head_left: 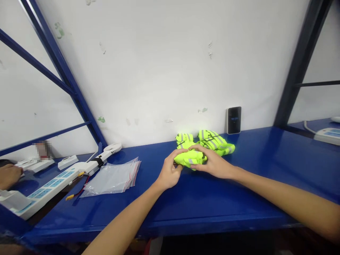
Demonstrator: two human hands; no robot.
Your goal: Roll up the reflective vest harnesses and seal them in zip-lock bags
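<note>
My left hand (170, 170) and my right hand (212, 163) grip a folded fluorescent yellow reflective vest (190, 158) from both sides, on the blue steel shelf (212, 198). Their fingertips nearly meet over the top of the bundle. Just beyond my right hand lies a second yellow vest with silver reflective stripes (214, 141). A smaller bundle of the same fabric (184, 141) sits behind my left fingers, touching that vest.
A black phone-like device (234, 120) stands against the white wall. To the left lie a stack of clear zip bags (111, 179), a white power strip (45, 189) and a small white fan (113, 147). A co-worker's hand (7, 176) shows at the far left. Blue steel uprights frame the shelf.
</note>
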